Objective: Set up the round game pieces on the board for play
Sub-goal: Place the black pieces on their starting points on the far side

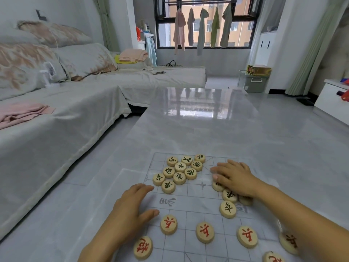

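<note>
A: Hands first. Left?
B: Left hand (132, 203) is palm down, fingers loose and nearly straight, holding nothing. It rests at the left edge of the board (196, 203), thumb just beside a red-lettered disc (168, 224), not touching.
A: Right?
B: Right hand (234, 178) is palm down with fingers stretched flat over some black-lettered discs on the board's right side. It lies on them and isn't curled round any. Can't count the ones underneath.
A: Loose ones by it?
B: Two black-lettered discs (228, 209) poke out below the wrist, touching each other.
A: The rest?
B: A packed cluster of black-lettered discs (180, 172) sits on the far left part of the grid, between the hands and beyond them. A row of red-lettered discs (204, 232) lies spaced along a near line; the rightmost is blurred. One more red disc (143, 247) sits nearer, by the left forearm.
A: Surface?
B: The board is a clear gridded sheet on a glossy grey table (198, 129). A covered sofa (66, 114) is to the left, with a small fan (49, 72) on it. There's a window with hanging clothes (204, 25) far back.
</note>
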